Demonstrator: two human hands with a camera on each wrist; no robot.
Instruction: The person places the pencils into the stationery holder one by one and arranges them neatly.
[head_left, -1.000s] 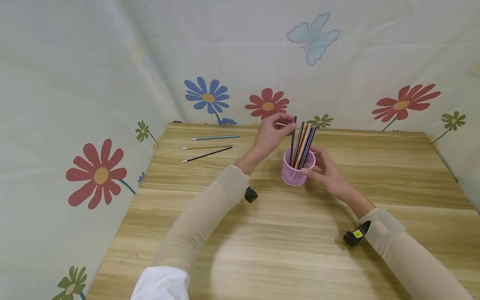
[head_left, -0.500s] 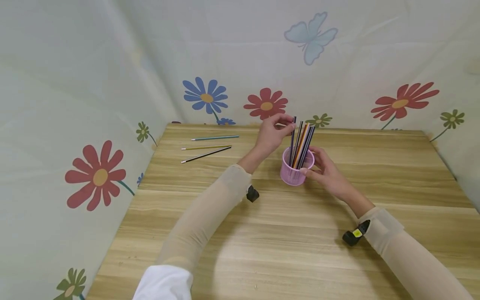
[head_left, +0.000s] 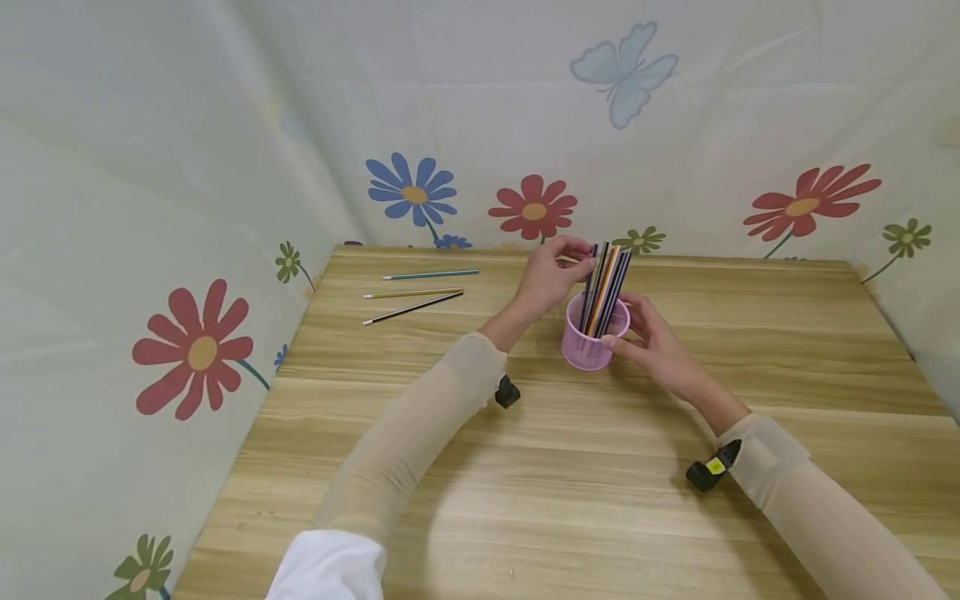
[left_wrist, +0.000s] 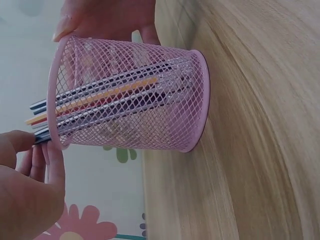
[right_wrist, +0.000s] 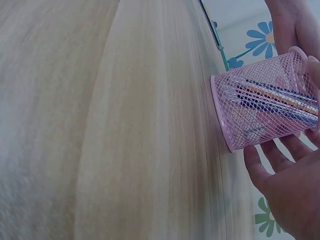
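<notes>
A pink mesh pencil cup (head_left: pixel 583 357) stands upright on the table, with several pencils (left_wrist: pixel 107 95) leaning together inside. At its rim my left hand (head_left: pixel 546 279) pinches a dark pencil (left_wrist: pixel 42 136) between thumb and fingers, near the pencil's upper end. That pencil's lower part is inside the cup, beside the others. My right hand (head_left: pixel 663 354) holds the cup from the right, thumb at the near rim and fingers curled round the far side. In the right wrist view the fingers spread along the cup wall (right_wrist: pixel 230 117).
Left of the cup lie three pencils: a teal one (head_left: pixel 431 274), a yellow one (head_left: pixel 412 293) and a black one (head_left: pixel 414 307). The wooden table (head_left: pixel 600 500) meets a flower-print cloth (head_left: pixel 480 108) at its back and left edges.
My left hand has come down slightly and to the right, and the dark pencil's top now sits lower, level with the other pencils. The right hand keeps its hold on the cup.
</notes>
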